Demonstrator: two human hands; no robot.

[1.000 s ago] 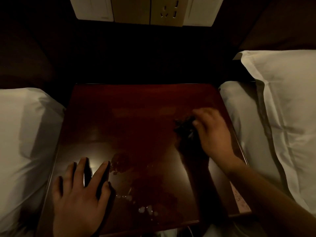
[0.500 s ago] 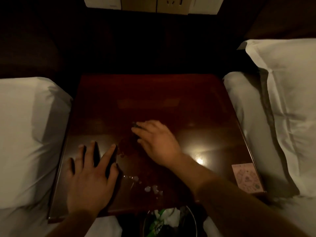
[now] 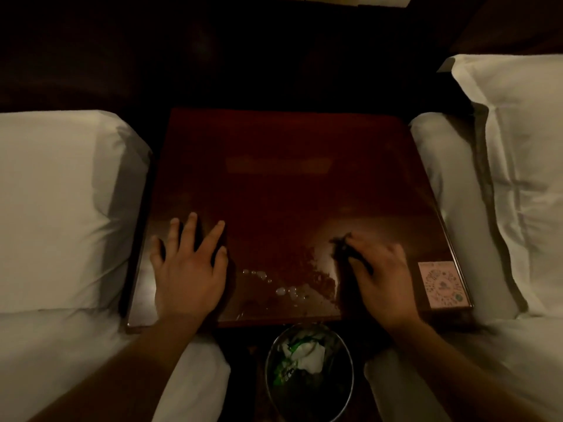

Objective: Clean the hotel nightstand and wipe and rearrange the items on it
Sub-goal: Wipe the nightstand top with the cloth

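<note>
A dark red, glossy nightstand [image 3: 283, 184] fills the middle of the head view. My left hand [image 3: 190, 269] lies flat on its front left part, fingers spread, holding nothing. My right hand [image 3: 380, 278] presses a small dark cloth [image 3: 341, 243] onto the front right part; only a corner of the cloth shows past the fingers. Between the hands lie water droplets [image 3: 286, 289] and a wet smear [image 3: 316, 275]. A pink printed card [image 3: 443, 283] sits flat at the front right corner.
White pillows and bedding [image 3: 51, 208] flank the nightstand on the left, and more white bedding [image 3: 518, 166] lies on the right. A round metal bin [image 3: 309, 370] holding paper and green wrappers stands on the floor just below the front edge. The wall behind is dark.
My right hand swept the cloth from the right side to the centre left, then back to the front right. My left hand stayed flat. The view tilted down, revealing the bin.
</note>
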